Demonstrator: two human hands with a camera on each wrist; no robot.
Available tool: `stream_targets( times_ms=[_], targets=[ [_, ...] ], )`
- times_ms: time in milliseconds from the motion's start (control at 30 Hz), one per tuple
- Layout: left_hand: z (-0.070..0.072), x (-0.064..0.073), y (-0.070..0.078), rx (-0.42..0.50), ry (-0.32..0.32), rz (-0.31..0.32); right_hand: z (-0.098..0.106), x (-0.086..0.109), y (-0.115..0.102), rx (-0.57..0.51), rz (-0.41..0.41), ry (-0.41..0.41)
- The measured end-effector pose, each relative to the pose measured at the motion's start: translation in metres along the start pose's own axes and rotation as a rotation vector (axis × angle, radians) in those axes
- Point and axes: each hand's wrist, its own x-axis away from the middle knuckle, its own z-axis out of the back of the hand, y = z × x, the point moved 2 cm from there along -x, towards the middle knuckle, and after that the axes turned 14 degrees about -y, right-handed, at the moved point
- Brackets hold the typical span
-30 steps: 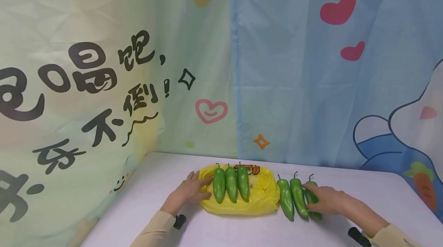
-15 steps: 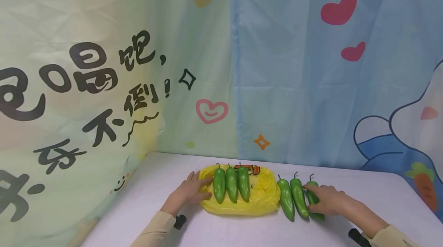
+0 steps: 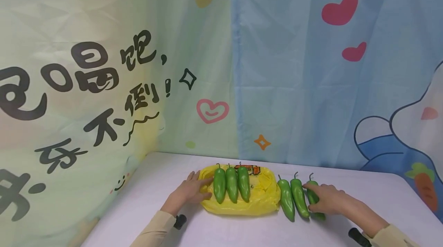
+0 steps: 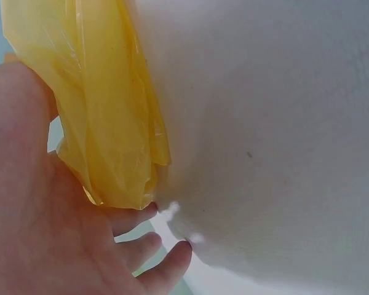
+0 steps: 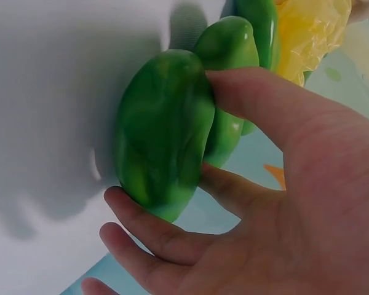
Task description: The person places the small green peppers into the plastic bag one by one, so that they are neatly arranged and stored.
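Three green chili peppers (image 3: 231, 185) lie side by side on a crumpled yellow plastic bag (image 3: 242, 209). To the right of the bag, three more chili peppers lie on the table, stems pointing away. My left hand (image 3: 188, 191) rests against the bag's left end, fingers spread and loose; the left wrist view has the bag (image 4: 107, 117) between thumb and fingers. With thumb and fingertips, my right hand (image 3: 328, 200) pinches the rightmost chili pepper (image 5: 163, 129), partly hiding it in the head view. Its neighbour, the middle chili pepper (image 3: 299, 199), stands just left of my right thumb.
Under everything is a white table (image 3: 242, 233). A printed cloth backdrop (image 3: 277, 66) rises directly behind its far edge and along the left side. The leftmost loose chili pepper (image 3: 286, 201) lies close against the bag's right end.
The rightmost chili pepper has shifted slightly to the right with my right hand, widening the gap to its neighbour. My left hand and the bag stay where they were.
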Motion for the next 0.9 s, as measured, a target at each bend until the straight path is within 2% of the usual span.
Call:
stream_targets(
  times_ms=[367,900],
  targets=[
    [0.001,-0.003,0.001,-0.001,-0.005,0.037,0.007,0.001,-0.004,-0.014,-0.004,0.0],
    [-0.002,-0.006,-0.002,-0.004,-0.012,0.034,0.022,0.006,-0.019,0.009,0.027,0.014]
  ],
)
